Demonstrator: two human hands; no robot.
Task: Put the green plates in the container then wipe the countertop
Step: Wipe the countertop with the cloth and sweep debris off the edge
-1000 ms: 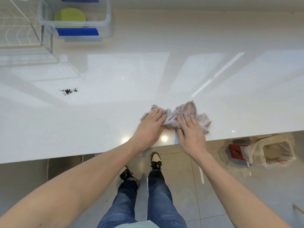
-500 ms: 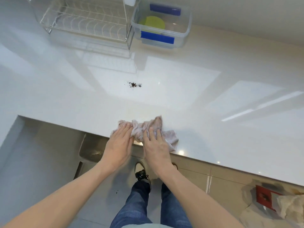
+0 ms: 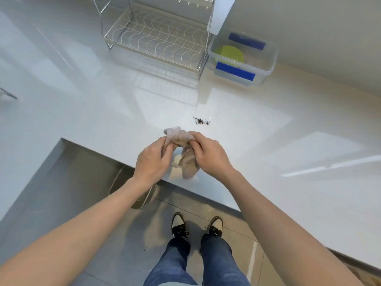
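Note:
A pale pinkish cloth (image 3: 181,139) is bunched and lifted off the white countertop (image 3: 103,120), hanging down between my hands near the front edge. My left hand (image 3: 151,159) and my right hand (image 3: 210,154) both pinch it at the top. A small patch of dark crumbs (image 3: 201,121) lies on the counter just beyond and right of the cloth. Green plates (image 3: 229,55) lie inside a clear plastic container (image 3: 266,65) with blue clips at the back of the counter.
An empty wire dish rack (image 3: 156,38) stands left of the container, touching it. The counter has an inner corner at the left (image 3: 61,139). A wall rises behind the container. My shoes and the tiled floor show below the edge.
My hands have raised the cloth from lying flat on the counter and gathered it into a bunch. The view has shifted left, so rack and container now sit further right.

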